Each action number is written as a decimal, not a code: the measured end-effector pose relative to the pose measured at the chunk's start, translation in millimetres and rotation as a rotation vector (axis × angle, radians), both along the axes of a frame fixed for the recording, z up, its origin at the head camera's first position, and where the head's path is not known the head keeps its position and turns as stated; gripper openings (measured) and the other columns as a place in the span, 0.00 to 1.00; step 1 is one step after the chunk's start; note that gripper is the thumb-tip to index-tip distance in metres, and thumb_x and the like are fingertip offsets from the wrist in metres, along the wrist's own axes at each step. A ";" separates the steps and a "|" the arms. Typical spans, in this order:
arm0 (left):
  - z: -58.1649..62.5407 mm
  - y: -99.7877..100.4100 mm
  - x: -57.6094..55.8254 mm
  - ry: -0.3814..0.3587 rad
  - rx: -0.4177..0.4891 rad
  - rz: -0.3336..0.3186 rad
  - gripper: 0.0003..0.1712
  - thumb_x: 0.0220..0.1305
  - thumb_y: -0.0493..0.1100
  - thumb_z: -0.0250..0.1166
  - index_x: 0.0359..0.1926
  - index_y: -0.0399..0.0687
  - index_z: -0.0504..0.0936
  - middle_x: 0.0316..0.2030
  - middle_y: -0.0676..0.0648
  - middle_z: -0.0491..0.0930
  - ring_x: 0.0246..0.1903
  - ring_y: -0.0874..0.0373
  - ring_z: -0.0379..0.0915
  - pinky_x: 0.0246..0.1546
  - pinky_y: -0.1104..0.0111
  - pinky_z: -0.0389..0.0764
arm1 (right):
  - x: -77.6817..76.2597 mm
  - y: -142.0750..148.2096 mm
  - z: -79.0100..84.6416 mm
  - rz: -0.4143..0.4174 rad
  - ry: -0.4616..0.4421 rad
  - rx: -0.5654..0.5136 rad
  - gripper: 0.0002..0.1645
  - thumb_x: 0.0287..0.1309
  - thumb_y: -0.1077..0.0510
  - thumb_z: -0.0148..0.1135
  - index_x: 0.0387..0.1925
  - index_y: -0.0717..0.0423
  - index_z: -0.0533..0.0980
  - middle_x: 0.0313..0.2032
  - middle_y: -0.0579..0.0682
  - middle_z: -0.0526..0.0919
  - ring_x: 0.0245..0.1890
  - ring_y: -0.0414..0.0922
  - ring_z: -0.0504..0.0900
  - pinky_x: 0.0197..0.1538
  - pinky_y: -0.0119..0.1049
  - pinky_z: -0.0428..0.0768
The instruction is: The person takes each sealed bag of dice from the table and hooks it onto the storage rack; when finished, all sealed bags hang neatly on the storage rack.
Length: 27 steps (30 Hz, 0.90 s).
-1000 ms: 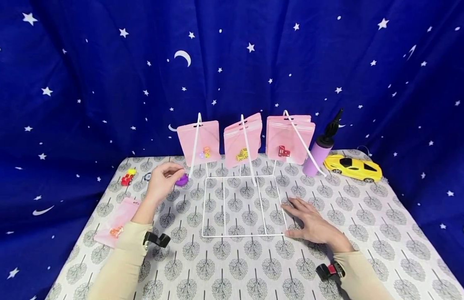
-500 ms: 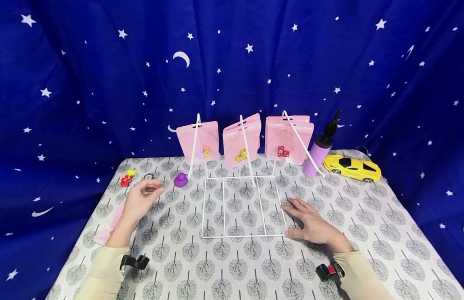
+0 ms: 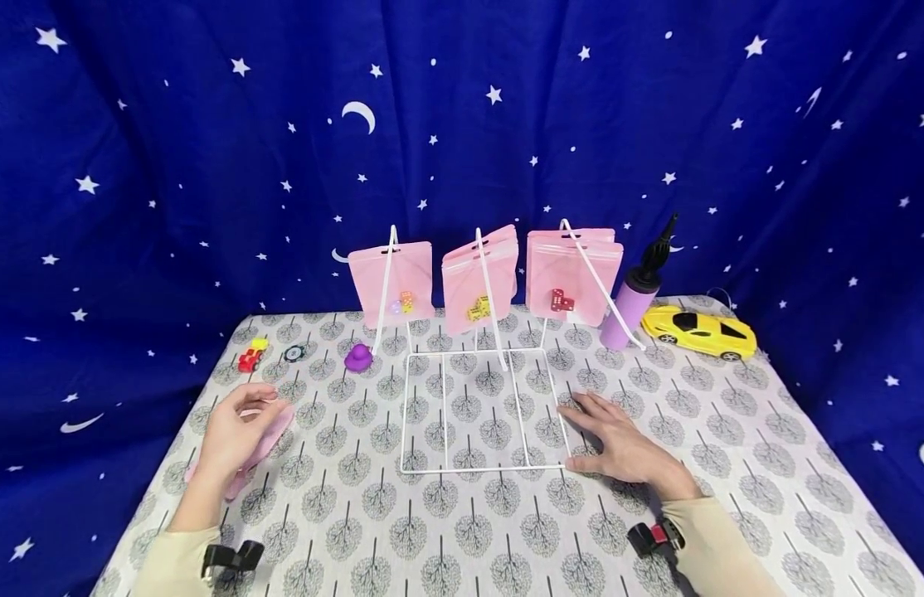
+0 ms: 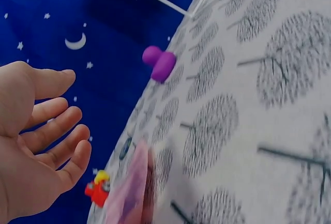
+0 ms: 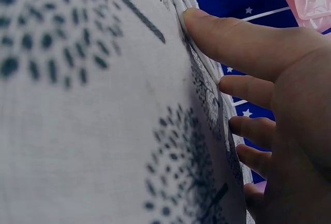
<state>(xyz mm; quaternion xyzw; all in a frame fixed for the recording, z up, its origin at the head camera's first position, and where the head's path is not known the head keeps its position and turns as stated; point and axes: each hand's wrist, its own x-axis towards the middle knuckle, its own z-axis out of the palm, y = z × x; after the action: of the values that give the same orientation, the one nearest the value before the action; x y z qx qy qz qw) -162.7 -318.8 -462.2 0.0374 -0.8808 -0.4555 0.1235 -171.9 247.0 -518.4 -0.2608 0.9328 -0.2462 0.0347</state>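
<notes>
My left hand [image 3: 236, 431] is over the left of the table, beside a pink zip bag [image 3: 271, 431] that it partly hides. In the left wrist view its thumb and fingers are apart, with nothing between them; the pink bag [image 4: 129, 188] stands tilted nearby. Whether hand and bag touch is unclear. The fingers of my right hand [image 3: 619, 444] are spread, resting at the right side of the white wire rack's base [image 3: 477, 470]. Pink zip bags hang from the rack's three arms: one with orange and purple dice [image 3: 391, 274], others with yellow dice [image 3: 462, 282] and red dice [image 3: 581, 269].
A purple hat-shaped toy [image 3: 358, 358] sits left of the rack. Further left are a round dark chip-like piece [image 3: 294, 354] and a red-and-yellow toy [image 3: 251, 356]. A purple hand pump [image 3: 629, 311] and a yellow toy car [image 3: 701, 332] stand at the right.
My left hand has moved from the purple hat-shaped toy left and towards me to the pink bag, whose right side now shows tilted up. My right hand has stayed put.
</notes>
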 end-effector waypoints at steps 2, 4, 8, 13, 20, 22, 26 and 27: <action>-2.2 -6.4 4.3 0.015 -0.028 0.017 0.21 0.61 0.42 0.69 0.52 0.34 0.78 0.44 0.38 0.82 0.35 0.77 0.73 0.39 0.86 0.76 | -0.3 -0.2 -0.1 -0.001 -0.012 0.000 0.51 0.49 0.36 0.69 0.70 0.53 0.64 0.73 0.68 0.53 0.72 0.69 0.48 0.69 0.71 0.45; -5.3 -13.3 9.0 0.020 -0.063 0.041 0.20 0.62 0.41 0.68 0.52 0.34 0.78 0.45 0.36 0.82 0.35 0.79 0.71 0.40 0.88 0.74 | -0.2 -0.4 -0.2 -0.001 -0.022 0.002 0.51 0.49 0.36 0.69 0.70 0.53 0.64 0.73 0.68 0.53 0.72 0.68 0.48 0.69 0.71 0.44; -14.2 -24.6 18.1 0.004 -0.109 0.082 0.21 0.62 0.41 0.67 0.52 0.33 0.78 0.47 0.34 0.81 0.35 0.83 0.68 0.40 0.90 0.71 | 0.0 0.0 -0.2 0.001 -0.017 0.002 0.51 0.49 0.36 0.69 0.70 0.53 0.64 0.73 0.68 0.53 0.72 0.68 0.48 0.69 0.70 0.45; -24.7 -31.7 25.5 0.005 -0.112 0.100 0.21 0.62 0.41 0.68 0.51 0.32 0.77 0.46 0.32 0.81 0.35 0.83 0.68 0.39 0.90 0.71 | 0.7 0.7 -0.3 -0.006 -0.008 -0.006 0.51 0.49 0.37 0.70 0.70 0.53 0.64 0.73 0.68 0.53 0.72 0.69 0.49 0.68 0.72 0.46; -29.9 -37.6 33.6 -0.033 -0.107 0.136 0.22 0.62 0.40 0.67 0.53 0.31 0.76 0.46 0.30 0.80 0.37 0.78 0.71 0.38 0.91 0.70 | 1.7 0.7 -1.3 -0.008 -0.006 -0.002 0.51 0.49 0.35 0.69 0.70 0.53 0.64 0.72 0.69 0.53 0.72 0.69 0.49 0.68 0.72 0.46; -29.5 -40.2 34.9 -0.072 -0.124 0.164 0.24 0.63 0.42 0.67 0.56 0.32 0.75 0.49 0.30 0.79 0.42 0.67 0.75 0.40 0.88 0.70 | 1.9 0.9 -2.0 -0.008 -0.007 0.000 0.52 0.49 0.35 0.69 0.70 0.53 0.64 0.72 0.68 0.53 0.72 0.69 0.49 0.68 0.72 0.45; -29.6 -45.3 37.1 -0.141 -0.153 0.196 0.30 0.64 0.44 0.66 0.62 0.33 0.71 0.56 0.27 0.73 0.54 0.38 0.71 0.53 0.66 0.74 | 0.7 1.0 -2.2 0.001 0.009 0.002 0.51 0.48 0.35 0.69 0.70 0.53 0.65 0.72 0.69 0.54 0.71 0.70 0.50 0.67 0.72 0.47; -30.3 -46.8 37.6 -0.156 -0.153 0.202 0.31 0.63 0.44 0.66 0.63 0.34 0.70 0.58 0.27 0.71 0.56 0.36 0.69 0.55 0.59 0.72 | 0.4 0.9 -2.0 0.002 0.011 0.001 0.51 0.48 0.35 0.69 0.70 0.54 0.65 0.72 0.69 0.54 0.71 0.69 0.50 0.67 0.72 0.47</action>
<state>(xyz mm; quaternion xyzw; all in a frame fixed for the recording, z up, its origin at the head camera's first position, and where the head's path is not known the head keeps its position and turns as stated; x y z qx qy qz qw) -125.1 -365.7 -492.4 0.1516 -0.9117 -0.3681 0.1022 -171.6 247.9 -520.5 -0.2629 0.9330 -0.2440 0.0298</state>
